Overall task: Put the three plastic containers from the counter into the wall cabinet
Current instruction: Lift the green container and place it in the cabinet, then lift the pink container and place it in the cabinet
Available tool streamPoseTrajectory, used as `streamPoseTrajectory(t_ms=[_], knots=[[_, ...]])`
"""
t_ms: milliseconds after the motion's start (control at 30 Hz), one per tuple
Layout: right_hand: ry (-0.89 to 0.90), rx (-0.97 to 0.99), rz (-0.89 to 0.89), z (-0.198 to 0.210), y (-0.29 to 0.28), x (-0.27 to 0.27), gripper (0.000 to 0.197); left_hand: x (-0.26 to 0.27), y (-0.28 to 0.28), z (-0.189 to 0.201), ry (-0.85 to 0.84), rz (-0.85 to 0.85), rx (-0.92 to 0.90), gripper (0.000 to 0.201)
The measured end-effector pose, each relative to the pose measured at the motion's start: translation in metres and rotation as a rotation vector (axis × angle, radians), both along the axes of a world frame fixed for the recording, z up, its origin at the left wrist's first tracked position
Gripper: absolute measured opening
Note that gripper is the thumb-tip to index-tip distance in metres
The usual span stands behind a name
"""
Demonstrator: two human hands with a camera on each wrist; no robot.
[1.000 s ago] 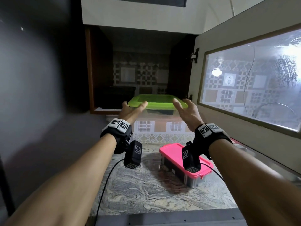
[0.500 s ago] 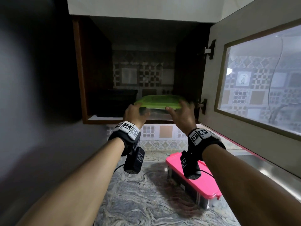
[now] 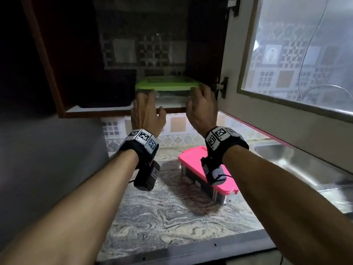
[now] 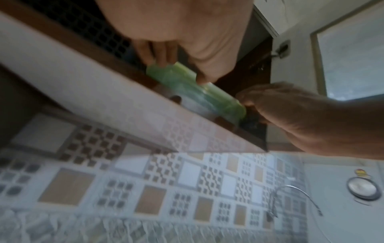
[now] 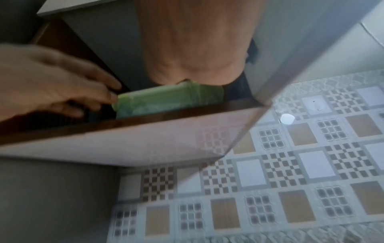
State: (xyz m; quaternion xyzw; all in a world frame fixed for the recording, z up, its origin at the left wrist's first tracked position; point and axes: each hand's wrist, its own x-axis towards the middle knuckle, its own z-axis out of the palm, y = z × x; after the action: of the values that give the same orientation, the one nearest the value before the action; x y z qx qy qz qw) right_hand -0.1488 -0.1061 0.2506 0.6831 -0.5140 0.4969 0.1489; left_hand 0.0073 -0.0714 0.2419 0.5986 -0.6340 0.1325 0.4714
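Note:
A clear container with a green lid [image 3: 167, 84] sits inside the open wall cabinet, at the right of its bottom shelf [image 3: 99, 110]. My left hand [image 3: 149, 100] holds its left end, fingers along the side and thumb at the front. My right hand [image 3: 196, 94] grips the right corner by the hinge side. The left wrist view shows my left hand [image 4: 178, 69] on the green lid [image 4: 197, 92], and the right wrist view shows my right hand [image 5: 197, 65] over it [image 5: 166, 98]. A pink-lidded container [image 3: 206, 169] stands on the counter below my right wrist.
A dark box [image 3: 114, 88] fills the shelf's left half, close to the green-lidded container. The glass-paned cabinet door [image 3: 286, 73] hangs open on the right. A steel sink [image 3: 298, 165] lies right of the marbled counter [image 3: 172, 217]. Patterned tiles back the wall.
Both hands lifted the green-lidded container up from in front of the cabinet and moved it forward onto the shelf. The pink-lidded container stayed put.

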Motion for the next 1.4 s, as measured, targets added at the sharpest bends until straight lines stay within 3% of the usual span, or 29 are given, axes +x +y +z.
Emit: streamPoseTrajectory(t_ms=[67,167,400,633,800,1000,1100,1233,1400], knots=[[-0.017,-0.056,-0.057,-0.025,0.010,-0.010,0.030,-0.017,0.005,-0.025,0.042,-0.045,-0.017,0.040],[-0.036,0.004,-0.087,-0.072,0.013,-0.035,0.026,-0.044,0.005,-0.071,0.131,-0.102,0.107,0.032],[-0.017,0.514,-0.205,-0.177,-0.020,-0.125,0.024,-0.095,-0.018,-0.182,0.399,-0.163,0.517,0.033],[0.020,0.935,-0.326,-0.226,-0.081,-0.187,0.041,-0.133,-0.064,-0.242,0.711,-0.275,0.848,0.054],[0.054,1.099,-0.341,-0.237,-0.112,-0.201,0.030,-0.153,-0.080,-0.263,0.756,-0.278,1.013,0.074],[-0.006,1.176,-0.305,-0.245,-0.128,-0.202,0.034,-0.156,-0.090,-0.264,0.725,-0.265,1.106,0.071],[-0.021,1.207,-0.274,-0.247,-0.124,-0.203,0.033,-0.148,-0.092,-0.265,0.744,-0.259,1.110,0.059],[-0.147,1.275,-0.119,-0.260,-0.117,-0.197,0.027,-0.129,-0.085,-0.265,0.833,-0.244,1.100,0.050],[-0.422,1.311,0.046,-0.266,-0.074,-0.167,0.033,-0.098,-0.068,-0.263,0.932,-0.200,1.073,0.057]])
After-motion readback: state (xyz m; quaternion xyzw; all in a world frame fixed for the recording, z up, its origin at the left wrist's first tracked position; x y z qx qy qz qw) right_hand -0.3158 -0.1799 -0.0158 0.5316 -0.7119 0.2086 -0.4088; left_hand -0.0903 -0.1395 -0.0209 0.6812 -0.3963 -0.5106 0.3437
